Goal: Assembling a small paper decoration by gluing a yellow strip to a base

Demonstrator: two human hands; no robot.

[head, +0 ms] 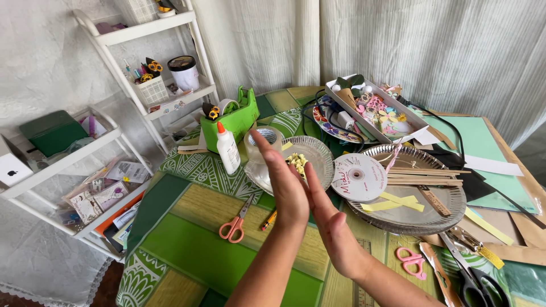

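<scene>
Both palms meet: my left hand (284,182) presses flat against my right hand (333,227), fingers straight, above the green table (187,250). Beyond them, partly hidden, sits a foil plate (315,153); orange scissors (233,224) lie left, a glue bottle (227,149) farther back.

i see my left hand (282,183) and right hand (331,224) pressed palm to palm above the table (187,250), near orange scissors (235,223).
</scene>
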